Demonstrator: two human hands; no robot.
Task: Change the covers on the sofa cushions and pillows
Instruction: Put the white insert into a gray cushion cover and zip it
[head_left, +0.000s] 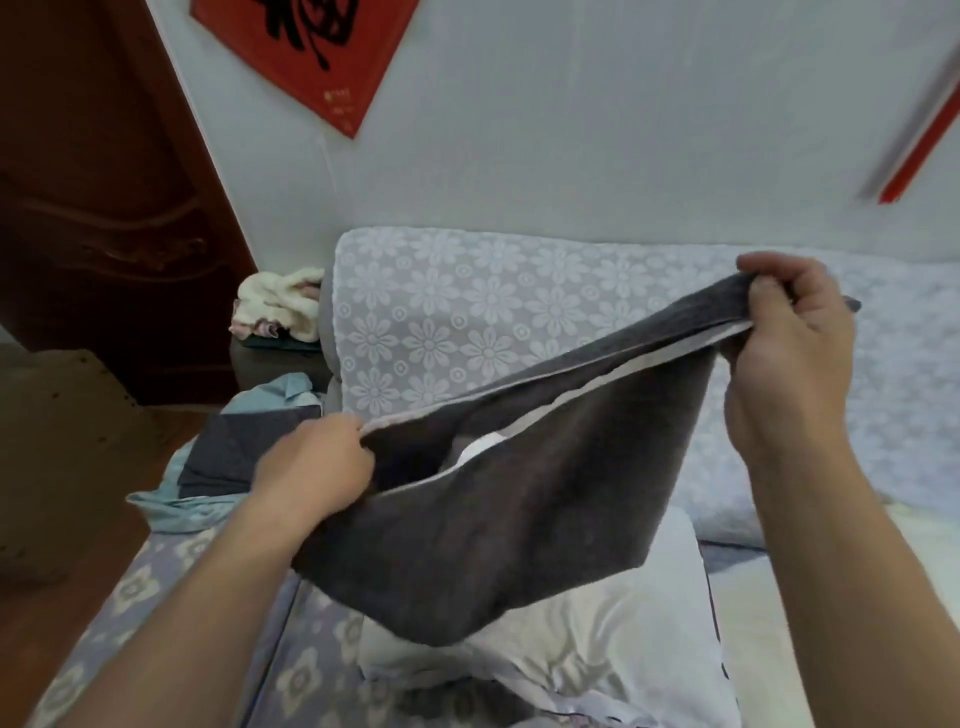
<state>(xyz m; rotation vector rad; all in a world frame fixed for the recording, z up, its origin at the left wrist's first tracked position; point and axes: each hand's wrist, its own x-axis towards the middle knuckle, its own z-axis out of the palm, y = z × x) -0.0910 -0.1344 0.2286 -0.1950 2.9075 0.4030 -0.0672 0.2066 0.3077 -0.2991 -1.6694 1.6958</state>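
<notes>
A dark grey pillow cover (519, 509) with a pale lining hangs stretched between both hands above the sofa, its mouth held open. My left hand (317, 473) pinches the lower left end of the opening. My right hand (789, 338) grips the upper right end, raised higher. Below the cover lies a bare white pillow (597, 639) on the sofa seat. A back cushion (467, 322) in a pale floral lace cover leans against the wall behind.
Folded dark and light blue fabrics (234, 457) lie on the sofa's left end. A cream bundle of cloth (280, 301) sits on a small side table by a dark wooden door (104, 208). A red paper decoration (311, 52) hangs on the wall.
</notes>
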